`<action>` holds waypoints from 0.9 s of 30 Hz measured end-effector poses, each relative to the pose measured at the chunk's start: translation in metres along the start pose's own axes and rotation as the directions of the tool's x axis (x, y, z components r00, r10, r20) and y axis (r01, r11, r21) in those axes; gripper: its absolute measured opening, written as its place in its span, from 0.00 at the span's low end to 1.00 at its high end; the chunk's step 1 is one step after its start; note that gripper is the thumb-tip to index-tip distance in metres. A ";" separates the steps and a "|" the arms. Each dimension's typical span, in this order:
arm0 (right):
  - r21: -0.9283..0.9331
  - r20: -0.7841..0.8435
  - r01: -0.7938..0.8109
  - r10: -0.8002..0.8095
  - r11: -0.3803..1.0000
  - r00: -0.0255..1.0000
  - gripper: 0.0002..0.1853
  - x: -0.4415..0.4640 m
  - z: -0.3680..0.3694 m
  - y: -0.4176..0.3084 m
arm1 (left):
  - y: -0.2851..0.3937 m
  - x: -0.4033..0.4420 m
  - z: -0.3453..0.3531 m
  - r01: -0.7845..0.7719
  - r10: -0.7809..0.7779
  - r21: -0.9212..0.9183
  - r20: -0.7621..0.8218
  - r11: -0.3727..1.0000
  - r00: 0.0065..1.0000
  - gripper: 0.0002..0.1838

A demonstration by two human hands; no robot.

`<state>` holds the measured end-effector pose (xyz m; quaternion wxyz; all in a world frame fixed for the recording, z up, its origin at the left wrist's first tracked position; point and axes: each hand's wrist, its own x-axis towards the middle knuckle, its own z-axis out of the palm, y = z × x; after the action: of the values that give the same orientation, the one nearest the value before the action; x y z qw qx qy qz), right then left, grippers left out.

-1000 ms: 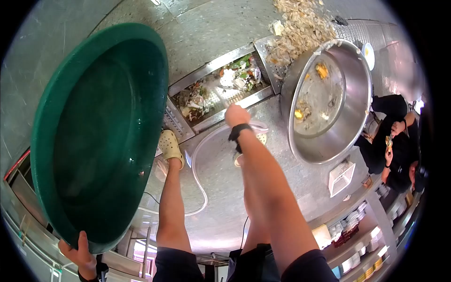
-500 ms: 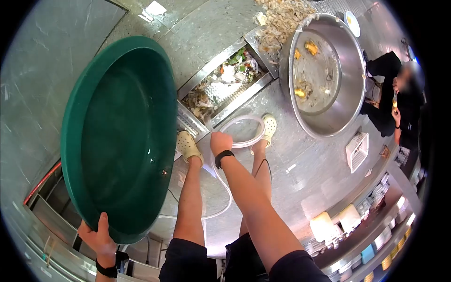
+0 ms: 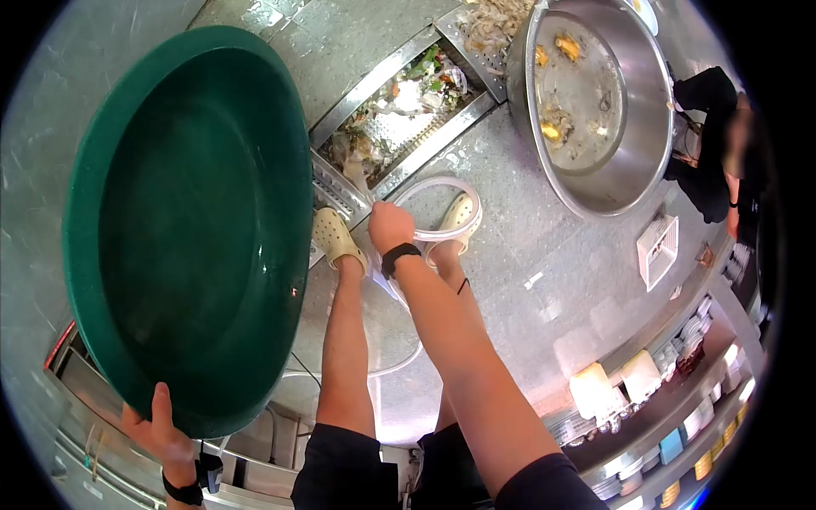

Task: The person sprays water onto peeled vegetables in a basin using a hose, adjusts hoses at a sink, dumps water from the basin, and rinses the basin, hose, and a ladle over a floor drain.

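My left hand [image 3: 159,432] grips the lower rim of a large green tub [image 3: 195,221], which stands tilted on its side at the left, its inside showing. In my right hand [image 3: 392,226] is a clear hose [image 3: 443,234], held closed in the fist over the drain's near corner. Water seems to come from the fist toward the drain trough [image 3: 408,123]. Food scraps [image 3: 429,81] lie in the trough on a perforated metal plate. The hose loops to the right of my hand and trails down behind my arm.
A big steel basin [image 3: 633,127] with yellow scraps leans at the right. Beyond the trough are pale peelings [image 3: 493,25]. A white basket [image 3: 658,252] lies on the floor near another person [image 3: 710,153] in black. Shelves of dishes [image 3: 697,408] line the lower right. My feet wear cream clogs.
My right hand has moved left toward the drain's near corner with the hose. The left hand still holds the tub. The view has shifted, and scraps at the trough's lower end look wetter.
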<state>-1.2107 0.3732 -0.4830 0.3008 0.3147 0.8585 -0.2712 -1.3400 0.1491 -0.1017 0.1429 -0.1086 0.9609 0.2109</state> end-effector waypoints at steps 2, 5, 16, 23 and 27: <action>-0.005 -0.014 -0.018 0.018 1.000 1.000 0.11 0.003 0.000 0.005 | 0.000 -0.003 0.000 0.042 -0.042 -0.002 -0.005 0.999 0.999 0.14; -0.057 -0.008 -0.019 0.019 0.998 1.000 0.11 0.007 -0.002 0.009 | 0.003 -0.005 0.001 0.050 -0.051 -0.029 -0.011 0.998 0.999 0.13; -0.117 0.097 0.006 0.006 0.993 0.995 0.11 0.005 0.005 0.005 | -0.003 0.006 -0.005 0.030 -0.031 -0.040 -0.015 0.999 0.999 0.14; -0.228 0.105 -0.032 0.057 0.973 0.993 0.11 0.010 0.011 0.034 | -0.030 0.030 -0.021 0.062 -0.064 -0.038 -0.045 0.997 0.997 0.15; -0.264 0.099 -0.019 0.046 0.964 0.994 0.11 0.013 0.019 0.047 | -0.084 0.071 -0.044 -0.034 0.027 -0.089 -0.082 0.995 0.996 0.15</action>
<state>-1.1790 0.3970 -0.5177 0.3888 0.2714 0.8646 -0.1660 -1.3935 0.0445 -0.1174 0.0957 -0.1087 0.9569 0.2519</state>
